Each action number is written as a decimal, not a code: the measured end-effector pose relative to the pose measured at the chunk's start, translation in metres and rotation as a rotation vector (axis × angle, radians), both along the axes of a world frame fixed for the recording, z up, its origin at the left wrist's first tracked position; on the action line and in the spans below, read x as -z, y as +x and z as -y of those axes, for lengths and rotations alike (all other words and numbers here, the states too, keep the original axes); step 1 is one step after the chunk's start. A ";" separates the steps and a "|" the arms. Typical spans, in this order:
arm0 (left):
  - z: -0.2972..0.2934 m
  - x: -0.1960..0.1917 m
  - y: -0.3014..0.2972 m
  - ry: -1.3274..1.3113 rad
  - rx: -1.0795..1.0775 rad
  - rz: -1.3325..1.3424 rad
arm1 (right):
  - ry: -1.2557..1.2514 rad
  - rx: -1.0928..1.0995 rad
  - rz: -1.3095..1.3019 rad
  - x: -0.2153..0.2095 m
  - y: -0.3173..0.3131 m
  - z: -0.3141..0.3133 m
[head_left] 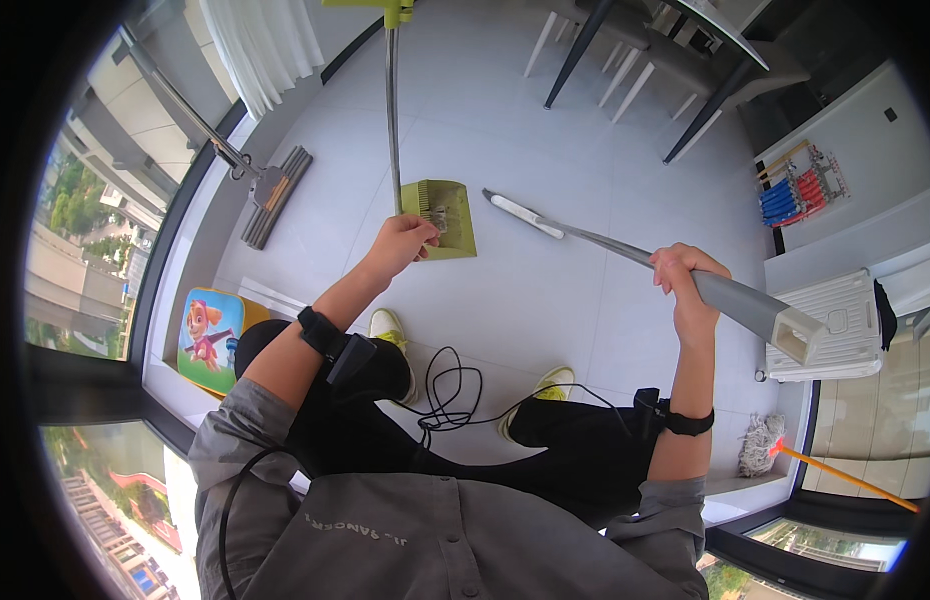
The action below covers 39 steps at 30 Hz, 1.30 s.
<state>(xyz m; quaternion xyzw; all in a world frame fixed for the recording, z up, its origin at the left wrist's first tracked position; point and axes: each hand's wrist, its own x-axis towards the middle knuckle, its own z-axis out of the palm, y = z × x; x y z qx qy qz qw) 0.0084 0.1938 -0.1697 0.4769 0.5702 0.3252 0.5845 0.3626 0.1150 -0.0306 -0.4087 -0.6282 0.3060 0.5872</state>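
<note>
My left hand point(403, 246) is over the front left part of a green dustpan point(463, 222), fingers pressed together. Whatever they pinch, if anything, is hidden. Beside the fingertips, grey fluff point(440, 216) lies in the pan. The dustpan's thin metal pole point(393, 110) rises on its far left side to a green top piece. In my right hand point(685, 272) is a long-handled grey floor sweeper point(740, 302), gripped round the upper handle. It slants down leftward to a narrow white head point(523, 214) on the floor, right of the dustpan and apart from it.
A black cable point(450, 395) lies coiled between my shoes. A sponge mop point(275, 195) leans at the left window, near a cartoon-printed box point(210, 340). At right are a white suitcase point(835, 330) and a string mop point(760, 445). Chairs point(675, 75) and a table point(720, 30) stand far right.
</note>
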 end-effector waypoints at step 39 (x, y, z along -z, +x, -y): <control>0.001 0.013 0.000 -0.034 0.047 -0.056 | 0.271 0.047 -0.582 0.016 -0.021 0.048</control>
